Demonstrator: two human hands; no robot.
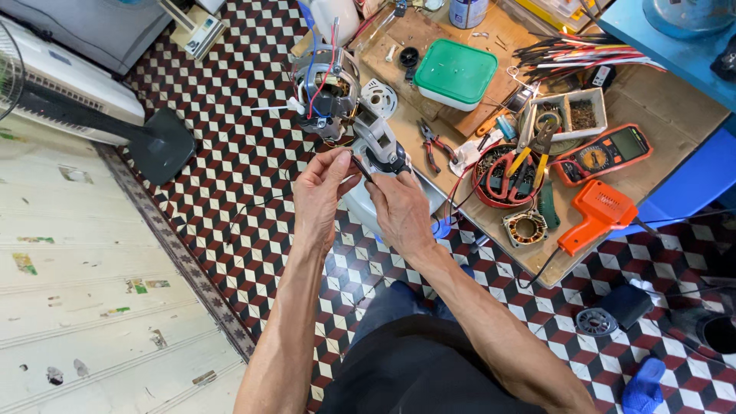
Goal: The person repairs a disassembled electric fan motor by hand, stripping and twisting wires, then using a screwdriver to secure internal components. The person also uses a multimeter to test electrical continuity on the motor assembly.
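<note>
A grey fan motor assembly (331,96) with red, blue and white wires stands at the left edge of the workbench, on a grey neck piece (373,138). My left hand (320,192) pinches a thin black wire or small tool (360,167) beside that neck. On the other side, my right hand (400,205) grips the lower part of the neck, just under the motor. Both hands sit close together, fingers nearly touching.
The wooden workbench (652,100) carries a green-lidded box (455,73), red-handled pliers (433,142), a round tray of tools (510,176), an orange multimeter (606,153), an orange soldering gun (598,215) and a wire bundle (575,50). A fan base (165,142) stands on the checkered floor.
</note>
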